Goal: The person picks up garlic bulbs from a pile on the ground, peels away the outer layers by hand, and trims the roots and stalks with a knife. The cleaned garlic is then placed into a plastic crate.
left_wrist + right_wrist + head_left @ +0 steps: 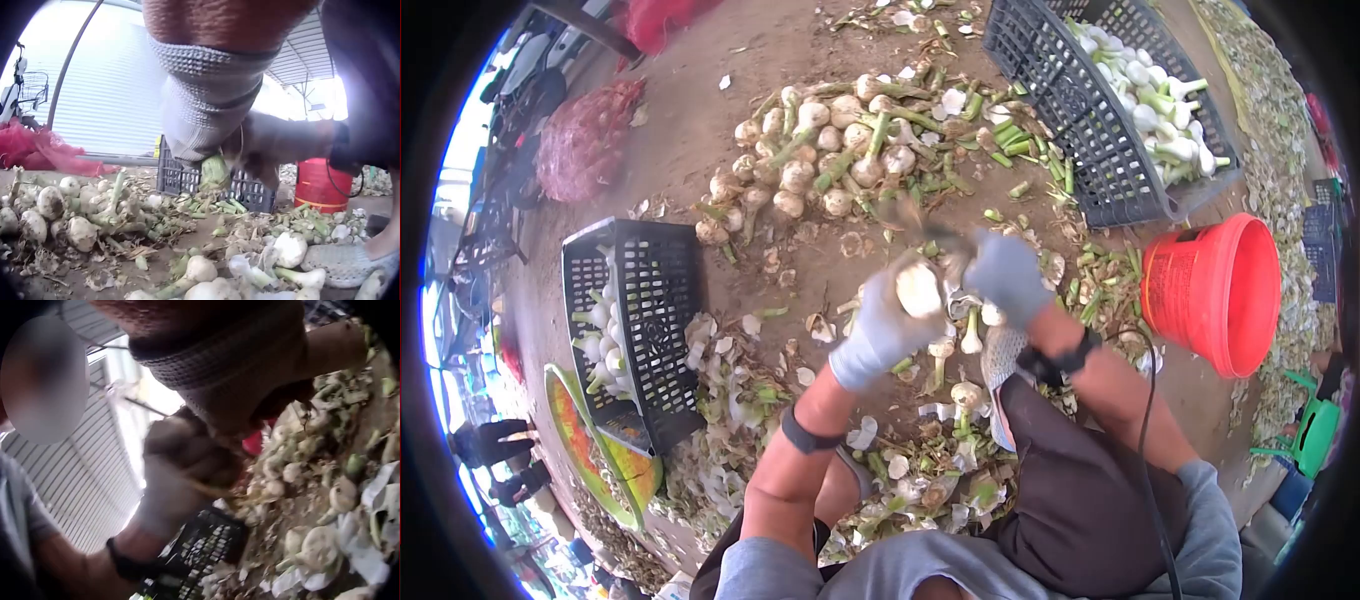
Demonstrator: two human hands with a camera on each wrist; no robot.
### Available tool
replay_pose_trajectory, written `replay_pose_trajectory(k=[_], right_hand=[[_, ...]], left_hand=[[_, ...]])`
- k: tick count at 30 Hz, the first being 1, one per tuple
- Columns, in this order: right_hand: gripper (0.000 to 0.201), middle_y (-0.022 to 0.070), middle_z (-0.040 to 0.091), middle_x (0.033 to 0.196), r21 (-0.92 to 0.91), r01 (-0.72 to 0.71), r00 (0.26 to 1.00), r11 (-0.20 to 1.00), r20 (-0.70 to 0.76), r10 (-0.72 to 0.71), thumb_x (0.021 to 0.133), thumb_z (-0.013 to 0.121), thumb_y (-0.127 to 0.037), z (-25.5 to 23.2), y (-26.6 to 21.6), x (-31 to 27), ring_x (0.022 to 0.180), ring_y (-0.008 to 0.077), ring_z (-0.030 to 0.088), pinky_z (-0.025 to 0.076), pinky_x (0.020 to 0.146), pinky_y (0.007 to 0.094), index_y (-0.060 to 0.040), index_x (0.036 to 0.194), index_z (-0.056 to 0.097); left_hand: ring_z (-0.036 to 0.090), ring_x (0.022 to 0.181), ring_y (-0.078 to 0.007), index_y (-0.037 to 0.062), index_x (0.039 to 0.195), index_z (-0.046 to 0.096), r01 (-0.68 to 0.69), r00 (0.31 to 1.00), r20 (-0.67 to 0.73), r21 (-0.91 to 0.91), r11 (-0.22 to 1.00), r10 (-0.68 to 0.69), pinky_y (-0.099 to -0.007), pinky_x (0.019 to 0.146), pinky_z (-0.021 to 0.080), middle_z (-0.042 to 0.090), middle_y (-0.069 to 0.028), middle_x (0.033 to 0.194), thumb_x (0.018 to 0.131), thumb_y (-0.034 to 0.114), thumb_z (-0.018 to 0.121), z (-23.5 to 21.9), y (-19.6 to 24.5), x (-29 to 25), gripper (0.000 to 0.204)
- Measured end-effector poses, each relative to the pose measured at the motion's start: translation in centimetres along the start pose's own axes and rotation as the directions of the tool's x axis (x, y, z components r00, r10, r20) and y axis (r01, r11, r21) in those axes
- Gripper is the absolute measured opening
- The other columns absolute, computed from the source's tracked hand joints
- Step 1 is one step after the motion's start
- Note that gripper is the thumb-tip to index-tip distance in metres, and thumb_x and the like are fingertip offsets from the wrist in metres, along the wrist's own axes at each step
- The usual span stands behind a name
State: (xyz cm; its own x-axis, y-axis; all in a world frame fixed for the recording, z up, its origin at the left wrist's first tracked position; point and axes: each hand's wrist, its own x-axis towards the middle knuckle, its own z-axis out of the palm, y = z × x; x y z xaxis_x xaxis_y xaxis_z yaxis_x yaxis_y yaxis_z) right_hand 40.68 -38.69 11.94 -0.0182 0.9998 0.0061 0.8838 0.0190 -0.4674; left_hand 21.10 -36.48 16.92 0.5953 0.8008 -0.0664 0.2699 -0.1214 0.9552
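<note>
In a pale glove, my left hand (878,325) grips a white garlic bulb (918,290) in the head view. Its cut green stem (214,173) pokes out below the glove in the left wrist view. My gloved right hand (1007,278) is close beside it, fingers curled round a tool with a tan handle (337,347). The dark far end of that tool (935,232) is smeared by motion, so its kind cannot be told. Beneath the hands lie trimmed garlic bulbs (971,332). Beyond them is a heap of soil-stained garlic (810,150) with stems.
A black crate (1065,110) of white garlic stands tilted at the far right, another black crate (655,330) at the left. A red bucket (1190,290) lies tipped at the right. Peelings (740,400) litter the ground round my legs. A pink net sack (590,140) sits far left.
</note>
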Motion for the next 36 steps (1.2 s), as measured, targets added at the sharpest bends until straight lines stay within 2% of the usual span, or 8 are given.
replay_pose_trajectory(k=[10,13,15,16,18,20,26,36], right_hand=[[0.034,0.0174,0.058,0.065,0.537,-0.181,0.983,0.824,0.086,0.161,0.077,0.073,-0.032,-2.6,-0.8,-5.0,0.060,0.0305,0.060,0.046,0.057,0.0385,0.0004,0.078,0.062],[0.030,0.0114,0.057,0.065,0.596,0.053,0.999,0.801,-0.033,-0.041,0.079,0.074,-0.030,-0.9,0.3,-5.7,0.058,0.0167,0.056,0.045,0.054,0.0339,-0.0014,0.081,0.063],[0.031,0.0093,0.062,0.069,0.587,-0.443,0.896,0.677,0.299,0.327,0.078,0.075,-0.029,4.0,5.6,-6.3,0.060,0.0128,0.055,0.046,0.056,0.0312,-0.0006,0.087,0.065],[0.036,0.0075,0.066,0.075,0.602,-0.422,0.904,0.678,0.216,0.370,0.076,0.077,-0.028,3.3,5.8,-6.9,0.063,0.0117,0.056,0.047,0.059,0.0299,0.0015,0.094,0.066],[0.036,0.0077,0.067,0.077,0.660,-0.481,0.872,0.577,0.292,0.393,0.077,0.076,-0.027,2.8,6.7,-7.8,0.064,0.0128,0.058,0.047,0.061,0.0305,0.0023,0.095,0.066],[0.035,0.0079,0.068,0.080,0.709,-0.530,0.837,0.465,0.349,0.422,0.079,0.076,-0.026,2.7,6.5,-7.7,0.066,0.0138,0.060,0.048,0.062,0.0310,0.0031,0.097,0.066],[0.021,-0.0001,0.060,0.072,0.710,-0.414,0.888,0.570,0.178,0.423,0.077,0.076,-0.015,3.9,7.4,-6.1,0.060,0.0071,0.052,0.042,0.050,0.0265,-0.0001,0.082,0.063],[0.017,0.0055,0.063,0.074,0.702,-0.469,0.871,0.535,0.266,0.414,0.078,0.072,-0.010,3.2,5.4,-5.7,0.066,0.0092,0.055,0.046,0.059,0.0307,0.0024,0.086,0.064]], left_hand=[[0.055,0.088,-0.0227,0.0032,0.113,0.045,-0.052,0.864,-0.503,-0.143,0.988,-0.027,-0.0341,0.076,0.050,0.049,-0.0105,0.101,0.067,-0.002,0.067,1.5,0.8,-0.7,0.052],[0.058,0.080,-0.0161,0.0047,0.114,0.041,-0.158,0.938,-0.329,-0.687,0.709,-0.110,-0.0311,0.063,0.053,0.050,-0.0071,0.096,0.078,-0.004,0.062,3.9,6.2,-2.5,0.042],[0.057,0.082,-0.0169,0.0035,0.115,0.043,-0.128,0.991,-0.093,-0.833,0.538,0.093,-0.0306,0.068,0.053,0.051,-0.0079,0.099,0.078,0.000,0.063,3.2,6.6,-2.7,0.042],[0.059,0.088,-0.0180,0.0011,0.116,0.046,-0.218,0.968,-0.008,-0.515,0.829,0.250,-0.0303,0.072,0.053,0.053,-0.0099,0.106,0.077,0.002,0.064,1.6,5.1,-2.1,0.043],[0.062,0.093,-0.0207,-0.0036,0.124,0.048,0.216,0.974,0.049,-0.502,0.837,-0.222,-0.0363,0.087,0.050,0.061,-0.0129,0.105,0.084,0.012,0.063,0.4,-0.4,-0.6,0.046],[0.055,0.063,-0.0157,-0.0028,0.096,0.059,0.607,0.547,-0.226,-0.556,0.567,-0.806,-0.0317,0.054,0.054,0.061,-0.0110,0.084,0.087,0.035,0.068,-2.5,-4.0,2.9,0.039],[0.059,0.074,-0.0184,0.0038,0.101,0.058,0.314,0.372,-0.620,-0.617,0.722,-0.691,-0.0335,0.064,0.047,0.061,-0.0058,0.087,0.078,0.024,0.077,-5.1,-17.3,11.2,0.036],[0.065,0.090,-0.0278,0.0033,0.090,0.063,-0.049,0.956,-0.102,-0.980,0.194,-0.274,-0.0475,0.084,0.053,0.064,-0.0145,0.104,0.085,0.018,0.053,-5.7,-12.1,-0.3,0.018]])
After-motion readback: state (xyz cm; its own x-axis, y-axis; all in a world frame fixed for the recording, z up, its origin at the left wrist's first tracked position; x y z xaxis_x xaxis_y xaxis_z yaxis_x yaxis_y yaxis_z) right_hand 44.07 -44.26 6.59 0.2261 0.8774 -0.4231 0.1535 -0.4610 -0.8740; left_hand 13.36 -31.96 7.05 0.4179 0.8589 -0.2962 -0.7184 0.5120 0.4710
